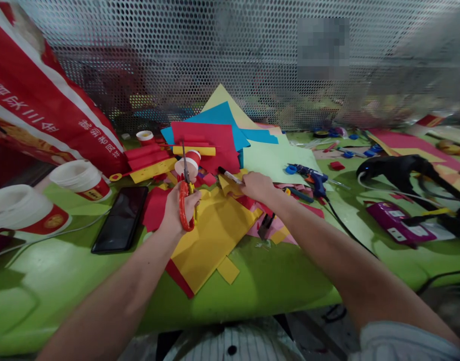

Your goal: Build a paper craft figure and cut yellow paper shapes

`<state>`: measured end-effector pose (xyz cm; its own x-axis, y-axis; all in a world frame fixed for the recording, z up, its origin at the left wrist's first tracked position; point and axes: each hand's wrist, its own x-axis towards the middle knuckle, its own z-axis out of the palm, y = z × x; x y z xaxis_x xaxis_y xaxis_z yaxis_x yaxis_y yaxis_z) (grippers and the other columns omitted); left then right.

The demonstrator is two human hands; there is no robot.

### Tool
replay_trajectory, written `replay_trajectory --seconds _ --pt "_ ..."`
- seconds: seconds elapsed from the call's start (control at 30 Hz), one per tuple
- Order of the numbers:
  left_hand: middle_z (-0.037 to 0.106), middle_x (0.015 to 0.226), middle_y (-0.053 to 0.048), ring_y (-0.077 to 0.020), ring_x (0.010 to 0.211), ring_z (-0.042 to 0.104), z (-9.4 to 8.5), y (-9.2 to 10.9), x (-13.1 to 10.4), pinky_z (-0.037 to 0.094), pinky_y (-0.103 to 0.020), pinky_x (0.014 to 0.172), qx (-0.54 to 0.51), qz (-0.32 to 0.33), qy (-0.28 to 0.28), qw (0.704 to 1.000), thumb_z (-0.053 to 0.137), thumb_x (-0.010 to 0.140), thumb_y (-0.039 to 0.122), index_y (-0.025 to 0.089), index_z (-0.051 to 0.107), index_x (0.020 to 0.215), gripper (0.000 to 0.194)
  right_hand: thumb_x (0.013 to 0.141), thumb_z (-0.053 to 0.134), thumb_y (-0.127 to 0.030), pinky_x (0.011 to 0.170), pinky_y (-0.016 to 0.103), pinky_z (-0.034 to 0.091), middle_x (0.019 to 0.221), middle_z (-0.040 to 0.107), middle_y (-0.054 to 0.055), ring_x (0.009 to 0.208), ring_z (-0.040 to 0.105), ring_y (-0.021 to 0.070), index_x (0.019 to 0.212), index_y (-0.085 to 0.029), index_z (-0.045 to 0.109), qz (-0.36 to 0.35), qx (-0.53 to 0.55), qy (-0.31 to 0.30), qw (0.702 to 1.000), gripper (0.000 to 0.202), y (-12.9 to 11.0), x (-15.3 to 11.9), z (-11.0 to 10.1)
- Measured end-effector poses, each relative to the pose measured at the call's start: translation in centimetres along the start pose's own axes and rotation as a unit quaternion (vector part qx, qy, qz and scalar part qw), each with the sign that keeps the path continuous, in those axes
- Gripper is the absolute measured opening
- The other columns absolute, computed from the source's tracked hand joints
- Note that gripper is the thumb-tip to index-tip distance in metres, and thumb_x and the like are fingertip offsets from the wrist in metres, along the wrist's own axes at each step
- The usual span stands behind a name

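My left hand (173, 203) is closed around a pair of scissors (185, 206) with orange-red handles, the blades pointing up and away. Just behind the blades lies a small red and white paper cup (192, 159) on its side. My right hand (258, 185) grips a white pen (230, 175) with a dark tip pointing left. The pen is over paper scraps at the far edge of a large yellow paper sheet (211, 235). A small yellow paper piece (228, 271) lies at the sheet's near edge.
Red (211, 133), blue and pale green sheets (271, 158) are piled behind. A blue glue gun (314, 178) lies right, its cord trailing nearer. Stacked paper cups (79, 178), a black phone (121, 218) and a tall red bag (45, 95) stand left. Perforated metal (177, 55) closes the back.
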<state>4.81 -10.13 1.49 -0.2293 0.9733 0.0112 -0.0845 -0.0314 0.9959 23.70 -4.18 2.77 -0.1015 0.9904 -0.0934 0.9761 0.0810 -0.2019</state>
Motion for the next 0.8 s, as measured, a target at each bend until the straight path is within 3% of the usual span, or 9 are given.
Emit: replay_trajectory --seconds 0.13,0.2,0.3,0.37,0.53,0.7,0.8 --pt "0.057 0.073 0.002 -0.0106 0.064 0.057 0.0 -0.3 -0.3 0.049 -0.025 0.064 -0.019 0.034 -0.026 0.999 0.070 0.060 0.025 0.019 0.060 0.085 0.027 0.087 0.039 -0.035 0.072 0.033 0.046 0.103 0.063 0.014 0.097 0.057 0.0260 0.095 -0.015 0.062 -0.052 0.081 0.084 0.992 0.031 -0.2 -2.3 -0.4" --pt "0.058 0.078 0.001 -0.0116 0.069 0.058 0.2 -0.3 -0.8 0.050 -0.025 0.067 -0.028 0.049 -0.029 0.998 0.070 0.063 0.027 0.019 0.060 0.088 0.028 0.087 0.040 -0.040 0.065 0.027 0.045 0.086 0.065 0.007 0.078 0.059 0.0171 0.089 -0.017 0.061 -0.082 0.200 0.059 0.975 0.032 -0.8 -3.7 -0.3" --pt "0.059 0.085 0.000 -0.0131 0.075 0.059 0.7 -0.2 -1.9 0.051 -0.028 0.072 -0.037 0.053 -0.038 0.997 0.067 0.067 0.029 0.020 0.060 0.093 0.029 0.075 0.056 -0.048 0.054 0.023 0.043 0.075 0.061 0.002 0.063 0.053 0.0108 0.083 -0.016 0.059 -0.112 0.423 -0.038 0.899 0.033 -2.3 -5.8 0.9" --pt "0.060 0.086 -0.001 -0.0146 0.080 0.060 1.1 -0.1 -2.8 0.050 -0.030 0.077 -0.027 0.062 -0.052 0.996 0.066 0.069 0.030 0.020 0.059 0.096 0.031 0.064 0.065 -0.052 0.048 0.022 0.041 0.064 0.055 -0.002 0.054 0.048 0.0088 0.077 -0.017 0.057 -0.111 0.519 -0.069 0.845 0.038 -3.3 -6.7 1.9" --pt "0.060 0.082 0.000 -0.0155 0.080 0.061 1.7 0.3 -4.1 0.051 -0.030 0.074 -0.001 0.073 -0.077 0.994 0.066 0.070 0.031 0.021 0.057 0.103 0.035 0.052 0.075 -0.048 0.042 0.021 0.041 0.055 0.053 -0.005 0.048 0.048 0.0076 0.070 -0.018 0.059 -0.043 0.660 -0.012 0.750 0.039 -4.2 -7.4 3.4" --pt "0.060 0.079 0.001 -0.0133 0.071 0.061 1.8 0.5 -4.2 0.050 -0.028 0.069 0.007 0.066 -0.085 0.994 0.066 0.069 0.027 0.020 0.056 0.106 0.039 0.052 0.077 -0.042 0.042 0.020 0.044 0.047 0.055 -0.006 0.044 0.050 0.0067 0.061 -0.019 0.060 -0.027 0.738 0.015 0.674 0.030 -3.9 -7.5 3.3" --pt "0.060 0.074 0.002 -0.0123 0.063 0.059 1.7 0.8 -3.7 0.050 -0.027 0.063 0.047 0.053 -0.094 0.993 0.065 0.068 0.024 0.018 0.056 0.105 0.038 0.053 0.077 -0.040 0.040 0.019 0.043 0.045 0.056 -0.006 0.040 0.050 0.0059 0.059 -0.018 0.061 -0.007 0.774 -0.004 0.633 0.028 -3.8 -7.6 3.0"
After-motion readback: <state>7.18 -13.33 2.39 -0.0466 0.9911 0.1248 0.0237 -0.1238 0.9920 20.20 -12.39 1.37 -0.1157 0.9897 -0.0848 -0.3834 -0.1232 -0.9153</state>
